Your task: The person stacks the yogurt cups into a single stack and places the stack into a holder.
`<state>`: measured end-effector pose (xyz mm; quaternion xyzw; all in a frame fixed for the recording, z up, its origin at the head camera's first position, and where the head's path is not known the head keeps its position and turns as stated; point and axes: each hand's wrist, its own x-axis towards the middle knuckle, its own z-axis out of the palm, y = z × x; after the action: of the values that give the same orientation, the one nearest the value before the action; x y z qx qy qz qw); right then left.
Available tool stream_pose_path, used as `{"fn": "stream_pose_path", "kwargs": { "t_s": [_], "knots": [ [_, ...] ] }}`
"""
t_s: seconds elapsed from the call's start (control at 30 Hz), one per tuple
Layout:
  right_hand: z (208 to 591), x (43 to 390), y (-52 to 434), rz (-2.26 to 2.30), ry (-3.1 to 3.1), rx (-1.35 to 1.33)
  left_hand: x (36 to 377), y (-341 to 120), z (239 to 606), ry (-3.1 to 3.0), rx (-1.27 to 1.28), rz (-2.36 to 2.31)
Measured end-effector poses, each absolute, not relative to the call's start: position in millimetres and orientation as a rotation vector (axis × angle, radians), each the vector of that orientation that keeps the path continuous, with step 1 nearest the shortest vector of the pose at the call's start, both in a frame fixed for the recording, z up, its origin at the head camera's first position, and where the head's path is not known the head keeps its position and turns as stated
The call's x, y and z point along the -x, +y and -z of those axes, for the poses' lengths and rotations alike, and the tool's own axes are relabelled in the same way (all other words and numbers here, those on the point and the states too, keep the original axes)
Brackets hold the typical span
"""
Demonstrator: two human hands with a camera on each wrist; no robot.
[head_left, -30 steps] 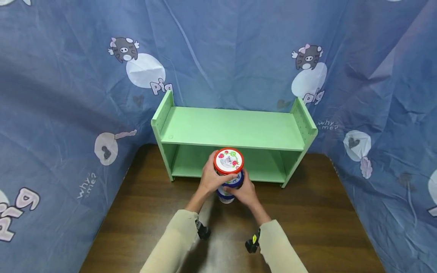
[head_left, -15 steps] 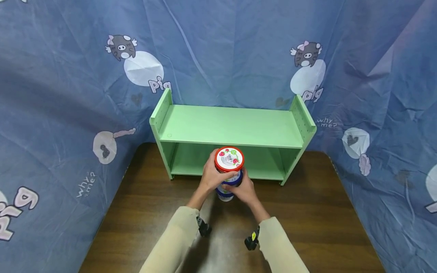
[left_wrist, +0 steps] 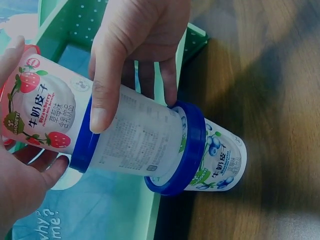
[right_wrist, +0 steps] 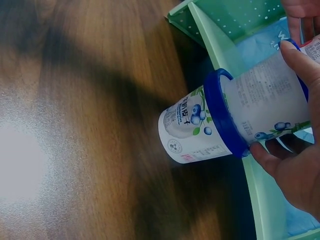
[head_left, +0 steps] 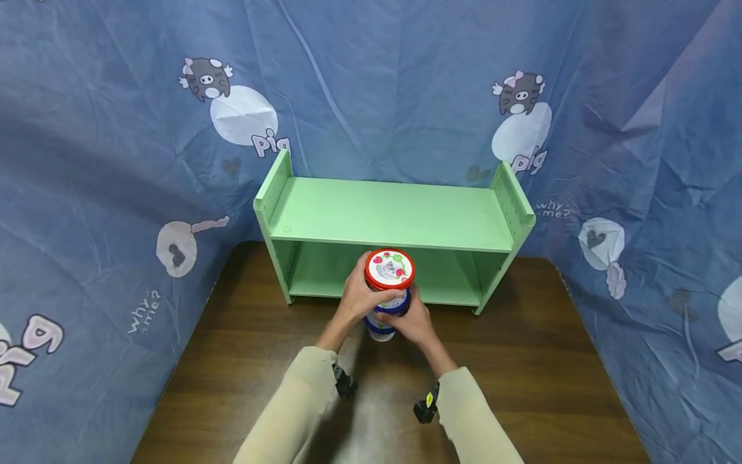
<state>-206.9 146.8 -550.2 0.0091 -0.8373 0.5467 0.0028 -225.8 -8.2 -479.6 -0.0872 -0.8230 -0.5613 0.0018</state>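
Three yogurt cups stand stacked on the wooden table (head_left: pixel 522 361) near its far edge, just in front of the green shelf (head_left: pixel 394 219): a blueberry cup (right_wrist: pixel 192 130) at the bottom on the tabletop, a second blue-lidded cup (left_wrist: pixel 140 145) on it, and a strawberry cup (head_left: pixel 390 270) with a red lid on top. The left hand (head_left: pixel 359 298) has its fingers curled round the strawberry cup. The right hand (head_left: pixel 413 322) grips the middle cup, thumb and fingers wrapped round its wall.

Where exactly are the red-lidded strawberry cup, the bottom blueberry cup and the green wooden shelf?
Red-lidded strawberry cup (head_left: pixel 390 269), head view, on its lid.
Bottom blueberry cup (right_wrist: pixel 190 132), right wrist view, on its side wall.
Green wooden shelf (head_left: pixel 394 216), head view, on its top board.
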Motion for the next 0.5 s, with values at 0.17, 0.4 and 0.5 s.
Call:
{"fn": "stream_pose_path", "kwargs": {
  "t_s": [0.17,0.4,0.5],
  "knots": [
    [547.9,206.4,147.7,-1.703,-2.641,-0.032,226.9,-9.7,480.3,-2.595,0.268,1.767],
    [541.1,202.0,154.5,-1.705,-2.681,-0.017,226.4,-11.9,482.3,-2.594,0.262,1.784],
    [539.2,199.8,159.6,-1.686,-2.703,-0.020,224.9,-13.9,484.7,-2.595,0.260,1.790]
  ]
}}
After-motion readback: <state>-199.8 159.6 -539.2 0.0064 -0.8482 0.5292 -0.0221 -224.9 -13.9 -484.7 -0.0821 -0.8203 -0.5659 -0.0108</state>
